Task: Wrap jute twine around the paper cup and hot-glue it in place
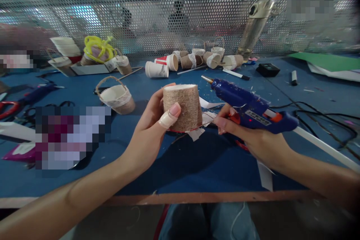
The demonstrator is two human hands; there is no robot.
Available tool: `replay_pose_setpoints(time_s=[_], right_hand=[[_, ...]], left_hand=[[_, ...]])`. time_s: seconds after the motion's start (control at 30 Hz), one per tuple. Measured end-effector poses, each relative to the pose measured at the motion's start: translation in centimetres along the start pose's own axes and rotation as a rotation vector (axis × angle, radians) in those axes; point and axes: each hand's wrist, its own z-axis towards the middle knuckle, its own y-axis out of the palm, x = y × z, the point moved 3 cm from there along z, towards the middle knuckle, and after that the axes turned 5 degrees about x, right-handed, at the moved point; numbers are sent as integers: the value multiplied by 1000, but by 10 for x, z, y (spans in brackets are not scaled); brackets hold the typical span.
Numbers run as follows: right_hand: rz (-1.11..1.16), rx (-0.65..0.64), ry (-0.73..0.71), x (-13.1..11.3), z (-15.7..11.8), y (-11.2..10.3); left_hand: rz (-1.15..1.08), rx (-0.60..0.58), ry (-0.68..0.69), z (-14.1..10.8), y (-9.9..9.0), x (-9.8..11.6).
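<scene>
Near the middle of the head view, my left hand [153, 127] is closed around a paper cup [182, 107] wrapped in brown twine. A pale bandage [168, 119] circles the thumb of that hand. The cup is tilted slightly, and a thin red rim shows along its lower edge. To its right, my right hand [247, 135] is closed about the grip of a blue hot glue gun [239, 101], whose nozzle points up and left. Thumb and fingertips also pinch a strand of twine [208, 121] running to the cup's lower edge. A white glue stick [326, 146] extends from the gun's back.
A small twine basket [119, 99] with lace stands left of the cup. Several more baskets and paper cups [156, 70] lie at the back, beside a tall bottle [254, 26]. Black cables [317, 110] and green paper [329, 62] are on the right, red-handled scissors [9, 109] on the left.
</scene>
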Motion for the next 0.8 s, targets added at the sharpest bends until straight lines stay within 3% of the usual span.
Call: replay_pose_setpoints(time_s=[0.5,0.8], right_hand=[[-23,75,83,0,0,1],[-41,47,82,-2,0,2]], left_hand=[[-37,-53,-22,-1,0,-1],[-39,-99,-57,-2,3,-1]])
